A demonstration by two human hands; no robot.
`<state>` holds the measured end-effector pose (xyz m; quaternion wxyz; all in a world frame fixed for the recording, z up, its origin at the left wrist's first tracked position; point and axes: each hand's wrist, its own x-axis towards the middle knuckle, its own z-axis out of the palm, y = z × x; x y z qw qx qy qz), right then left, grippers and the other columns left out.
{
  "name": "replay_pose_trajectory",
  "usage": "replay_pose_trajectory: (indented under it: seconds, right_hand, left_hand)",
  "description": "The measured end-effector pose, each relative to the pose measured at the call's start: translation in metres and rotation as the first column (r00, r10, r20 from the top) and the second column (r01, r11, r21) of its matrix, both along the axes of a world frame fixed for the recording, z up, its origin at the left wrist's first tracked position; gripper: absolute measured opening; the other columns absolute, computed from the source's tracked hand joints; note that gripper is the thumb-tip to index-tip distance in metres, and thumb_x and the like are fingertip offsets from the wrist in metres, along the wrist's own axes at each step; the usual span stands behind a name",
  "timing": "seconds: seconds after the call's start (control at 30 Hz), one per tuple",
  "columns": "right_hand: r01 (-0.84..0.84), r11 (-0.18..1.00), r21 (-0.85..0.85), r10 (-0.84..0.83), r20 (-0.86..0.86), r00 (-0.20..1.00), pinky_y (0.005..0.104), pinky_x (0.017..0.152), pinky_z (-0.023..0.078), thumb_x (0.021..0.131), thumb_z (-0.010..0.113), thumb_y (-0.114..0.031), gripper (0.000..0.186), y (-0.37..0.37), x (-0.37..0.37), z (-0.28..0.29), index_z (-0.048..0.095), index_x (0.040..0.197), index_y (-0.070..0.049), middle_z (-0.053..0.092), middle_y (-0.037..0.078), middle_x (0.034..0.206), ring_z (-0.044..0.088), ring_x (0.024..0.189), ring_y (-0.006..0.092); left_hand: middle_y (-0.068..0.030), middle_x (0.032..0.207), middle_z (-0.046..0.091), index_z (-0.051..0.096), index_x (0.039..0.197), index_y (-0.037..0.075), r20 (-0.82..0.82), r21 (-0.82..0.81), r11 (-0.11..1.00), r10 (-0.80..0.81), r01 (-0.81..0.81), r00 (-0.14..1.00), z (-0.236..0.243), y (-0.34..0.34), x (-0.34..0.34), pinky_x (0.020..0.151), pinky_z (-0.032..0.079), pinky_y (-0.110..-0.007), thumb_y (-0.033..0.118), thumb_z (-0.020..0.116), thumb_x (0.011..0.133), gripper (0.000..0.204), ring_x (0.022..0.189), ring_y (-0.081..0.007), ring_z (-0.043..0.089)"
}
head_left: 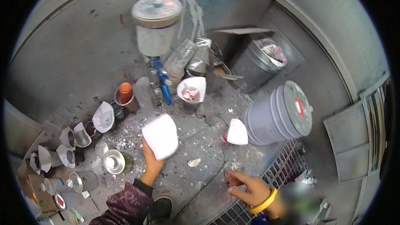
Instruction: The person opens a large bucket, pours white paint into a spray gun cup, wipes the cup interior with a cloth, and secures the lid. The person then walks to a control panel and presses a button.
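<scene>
My left hand is closed around the lower left side of a white paper paint strainer, held over the speckled bench. Whether a cup sits beneath that paper is hidden. Lower right, my right hand has its fingers apart with nothing in them, above the edge of a metal grating. A yellow band circles that wrist. Between the hands and farther off, a red-based cup topped with white paper stands beside a large grey lidded pail. Another cup with a white paper strainer stands beyond my left hand.
Several strainer-topped cups line the left side, near metal cans and an open-spouted can. A lidded white bucket, blue-handled spray gun and metal drum stand at the back. Panels lean at right.
</scene>
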<state>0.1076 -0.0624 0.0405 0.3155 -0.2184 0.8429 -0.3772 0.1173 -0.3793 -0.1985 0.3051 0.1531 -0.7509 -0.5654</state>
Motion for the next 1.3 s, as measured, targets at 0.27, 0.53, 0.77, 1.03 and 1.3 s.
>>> replay_pose_trajectory:
  seconds: [0.27,0.53,0.77,1.03,1.3]
  right_hand:
    - [0.15,0.987,0.063,-0.129,-0.264,0.956,0.0332,0.065,0.054,0.095,0.075,-0.022,0.037,0.023,-0.012,0.02,0.069,0.125,0.0,0.072,0.011,0.085,0.068,0.069,0.0231]
    - [0.703,0.586,-0.404,-0.793,-0.104,0.601,0.0263,0.059,0.048,0.108,0.055,-0.035,0.044,0.099,0.027,0.046,0.074,0.097,0.004,0.072,0.011,0.083,0.061,0.065,0.0135]
    - [0.716,0.356,-0.6,-0.934,-0.194,0.301,0.0268,0.05,0.045,0.108,0.053,-0.039,0.048,0.155,0.041,0.051,0.067,0.091,0.003,0.066,0.012,0.076,0.059,0.056,0.0159]
    - [0.655,0.045,-0.754,-0.996,0.017,0.088,0.0268,0.047,0.044,0.109,0.051,-0.043,0.046,0.167,0.057,0.054,0.064,0.092,-0.002,0.061,0.009,0.073,0.054,0.051,0.0154]
    - [0.717,0.385,-0.581,-0.913,-0.127,0.388,0.0298,0.055,0.051,0.11,0.05,-0.04,0.047,0.107,0.053,0.025,0.064,0.097,0.004,0.065,0.014,0.076,0.062,0.058,0.0198]
  left_hand:
    - [-0.0202,0.13,0.062,0.055,0.139,0.002,0.106,0.023,0.538,-0.839,0.843,0.533,0.075,0.11,0.061,0.106,0.047,-0.046,0.014,0.086,0.076,0.071,0.123,-0.0394,0.06]
    - [-0.0198,0.135,0.058,0.049,0.143,0.006,0.198,-0.051,0.592,-0.783,0.804,0.589,0.095,0.119,0.034,0.107,0.046,-0.045,0.015,0.091,0.068,0.086,0.128,-0.0403,0.056]
    - [-0.0217,0.135,0.057,0.043,0.145,0.003,0.23,-0.069,0.67,-0.711,0.74,0.665,0.095,0.123,0.018,0.105,0.047,-0.047,0.018,0.092,0.068,0.093,0.127,-0.0436,0.056]
    - [-0.0219,0.132,0.06,0.032,0.154,0.001,0.281,-0.235,0.728,-0.583,0.644,0.762,0.096,0.124,0.005,0.106,0.044,-0.05,0.027,0.095,0.067,0.11,0.125,-0.0408,0.059]
    - [-0.0185,0.124,0.065,0.028,0.158,0.001,-0.004,-0.548,0.687,-0.573,0.478,0.82,0.124,0.137,-0.004,0.101,0.045,-0.048,0.031,0.094,0.068,0.115,0.106,-0.0349,0.065]
